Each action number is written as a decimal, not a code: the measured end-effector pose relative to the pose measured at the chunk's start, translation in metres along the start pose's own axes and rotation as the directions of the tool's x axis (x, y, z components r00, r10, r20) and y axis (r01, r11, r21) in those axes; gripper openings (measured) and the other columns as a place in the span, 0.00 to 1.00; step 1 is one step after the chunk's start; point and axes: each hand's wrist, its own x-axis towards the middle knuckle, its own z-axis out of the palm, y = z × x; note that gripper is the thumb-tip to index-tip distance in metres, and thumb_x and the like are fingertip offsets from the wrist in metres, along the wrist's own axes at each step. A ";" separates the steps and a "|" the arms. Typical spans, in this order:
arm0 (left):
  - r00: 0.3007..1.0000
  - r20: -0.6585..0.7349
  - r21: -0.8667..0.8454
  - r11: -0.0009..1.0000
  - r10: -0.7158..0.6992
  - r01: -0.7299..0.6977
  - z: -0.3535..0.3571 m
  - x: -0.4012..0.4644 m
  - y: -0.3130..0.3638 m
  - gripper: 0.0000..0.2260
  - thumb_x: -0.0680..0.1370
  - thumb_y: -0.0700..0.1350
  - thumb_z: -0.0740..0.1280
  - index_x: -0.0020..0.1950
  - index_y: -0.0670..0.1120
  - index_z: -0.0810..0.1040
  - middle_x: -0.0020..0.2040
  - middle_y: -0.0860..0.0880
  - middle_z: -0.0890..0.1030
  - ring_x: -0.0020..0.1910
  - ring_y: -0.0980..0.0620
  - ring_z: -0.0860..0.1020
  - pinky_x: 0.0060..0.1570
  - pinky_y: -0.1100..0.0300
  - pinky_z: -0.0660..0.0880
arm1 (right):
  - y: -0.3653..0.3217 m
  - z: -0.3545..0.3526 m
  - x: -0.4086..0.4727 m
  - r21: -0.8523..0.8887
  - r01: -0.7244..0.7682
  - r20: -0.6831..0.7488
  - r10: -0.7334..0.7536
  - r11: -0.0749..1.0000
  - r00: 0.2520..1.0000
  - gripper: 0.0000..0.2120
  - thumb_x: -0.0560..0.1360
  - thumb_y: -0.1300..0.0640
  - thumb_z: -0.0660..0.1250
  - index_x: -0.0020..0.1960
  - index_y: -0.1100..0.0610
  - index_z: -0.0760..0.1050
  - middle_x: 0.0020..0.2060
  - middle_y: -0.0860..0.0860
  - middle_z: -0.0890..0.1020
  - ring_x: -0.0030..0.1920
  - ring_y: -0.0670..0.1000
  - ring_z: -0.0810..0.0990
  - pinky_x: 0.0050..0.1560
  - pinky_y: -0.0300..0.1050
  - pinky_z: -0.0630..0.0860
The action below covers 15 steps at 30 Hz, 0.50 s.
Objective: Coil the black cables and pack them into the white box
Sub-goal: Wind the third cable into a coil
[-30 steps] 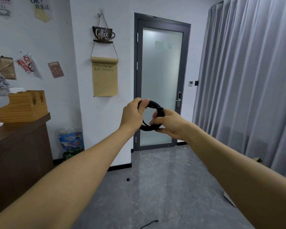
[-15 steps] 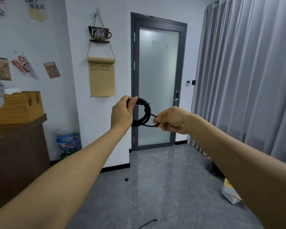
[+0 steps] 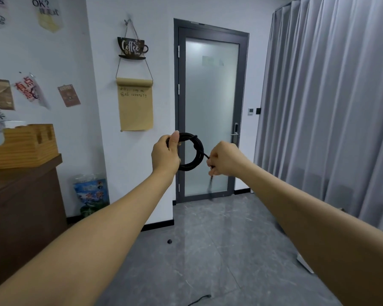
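Note:
A black cable coil hangs in the air at arm's length, in front of the glass door. My left hand grips the coil's left side, thumb pointing up. My right hand is curled round the cable's free end just right of the coil; a short blurred tail dangles below that fist. A corner of the white box shows on the floor at the right, mostly hidden behind my right forearm. Another black cable end lies on the floor at the bottom edge.
A dark wooden counter with a wooden holder stands at the left. A printed bag leans against the wall. Grey curtains fill the right side. A small black item lies on the grey tile floor.
My right hand has drawn the cable's free end away from the coil to the right. The left hand keeps its grip on the coil. The view has shifted slightly.

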 end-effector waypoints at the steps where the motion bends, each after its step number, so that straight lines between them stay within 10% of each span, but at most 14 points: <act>1: 0.997 -0.013 -0.091 0.993 -0.078 0.077 0.002 -0.002 0.000 0.18 0.81 0.54 0.57 0.45 0.41 0.74 0.30 0.50 0.69 0.25 0.53 0.70 0.34 0.57 0.70 | 0.002 0.004 0.001 0.085 -0.013 -0.016 0.015 0.996 1.000 0.09 0.76 0.66 0.63 0.50 0.73 0.77 0.46 0.64 0.82 0.48 0.60 0.83 0.48 0.49 0.81; 7: 0.926 -0.039 -0.467 0.826 -0.376 0.316 0.011 -0.010 0.007 0.17 0.82 0.54 0.56 0.40 0.44 0.72 0.29 0.49 0.65 0.18 0.58 0.64 0.26 0.62 0.66 | -0.011 0.014 -0.001 0.594 -0.125 0.028 0.134 0.795 0.991 0.08 0.75 0.71 0.60 0.40 0.70 0.75 0.41 0.63 0.80 0.39 0.54 0.81 0.55 0.51 0.79; 11: 0.896 -0.025 -0.526 0.768 -0.444 0.366 0.015 -0.015 0.011 0.18 0.82 0.55 0.55 0.40 0.44 0.72 0.29 0.49 0.66 0.26 0.52 0.65 0.30 0.60 0.68 | -0.021 0.015 -0.008 0.817 -0.157 0.067 0.179 0.555 0.982 0.07 0.76 0.68 0.59 0.40 0.64 0.72 0.53 0.70 0.78 0.57 0.65 0.79 0.53 0.48 0.78; 15: 0.923 -0.044 -0.424 0.844 -0.382 0.329 0.018 -0.012 0.013 0.19 0.82 0.56 0.54 0.39 0.45 0.72 0.31 0.49 0.68 0.27 0.51 0.68 0.39 0.55 0.71 | -0.023 0.011 -0.011 0.882 -0.144 0.085 0.149 0.449 0.985 0.03 0.75 0.64 0.66 0.46 0.64 0.75 0.40 0.58 0.79 0.47 0.55 0.83 0.49 0.44 0.80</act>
